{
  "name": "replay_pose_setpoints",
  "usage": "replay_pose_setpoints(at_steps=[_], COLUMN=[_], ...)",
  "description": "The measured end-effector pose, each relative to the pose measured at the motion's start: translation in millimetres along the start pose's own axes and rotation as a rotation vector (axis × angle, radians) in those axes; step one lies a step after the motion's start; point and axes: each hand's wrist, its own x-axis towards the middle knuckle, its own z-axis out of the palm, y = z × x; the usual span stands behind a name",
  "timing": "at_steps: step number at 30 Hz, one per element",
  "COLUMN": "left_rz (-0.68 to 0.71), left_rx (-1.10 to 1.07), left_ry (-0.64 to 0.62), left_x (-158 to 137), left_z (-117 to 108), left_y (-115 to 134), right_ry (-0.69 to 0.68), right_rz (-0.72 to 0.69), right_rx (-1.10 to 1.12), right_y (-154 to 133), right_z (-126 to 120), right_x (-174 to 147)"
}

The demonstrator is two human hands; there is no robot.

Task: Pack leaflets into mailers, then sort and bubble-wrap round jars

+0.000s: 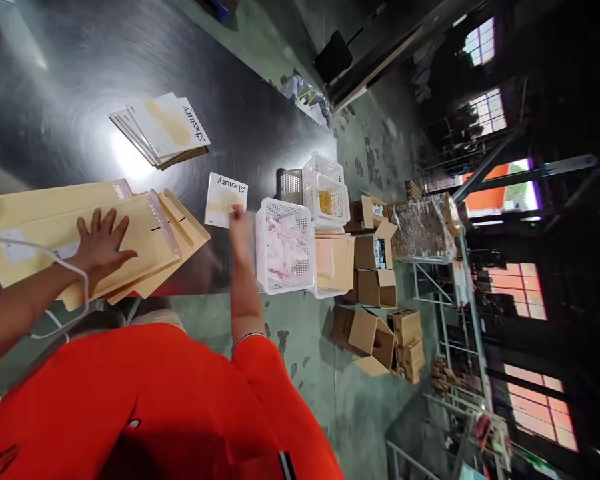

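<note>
My left hand [103,243] lies flat with fingers spread on a pile of yellow padded envelopes [145,207], whose flaps carry clear strips. A white cable [30,243] loops across my left wrist. My right hand [239,220], slightly blurred, has its fingers closed at the lower right corner of a white printed card [220,197] with a pale yellow patch and dark lettering. Farther up the table, a loose stack of matching cards [165,127] sits fanned out.
Right of my right hand stands a white plastic basket [261,267] of pink-white packets. Smaller white baskets [325,162] are behind it, one with yellow items. More envelopes [343,260] lie beside it. Open cardboard boxes [365,330] stand beyond the metal table's [230,93] end.
</note>
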Motion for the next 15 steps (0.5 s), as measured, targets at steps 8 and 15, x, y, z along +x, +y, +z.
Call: replay_pose_setpoints(at_steps=[8, 15], left_rz=[-0.052, -0.064], left_rx=[0.063, 0.036], left_ry=[-0.071, -0.088], left_x=[-3, 0], left_z=[-11, -11], left_y=[12, 11], right_ry=[-0.388, -0.299], right_rz=[-0.174, 0.009], right_rx=[-0.018, 0.325], right_y=[-124, -126], right_z=[152, 175], right_x=[31, 19])
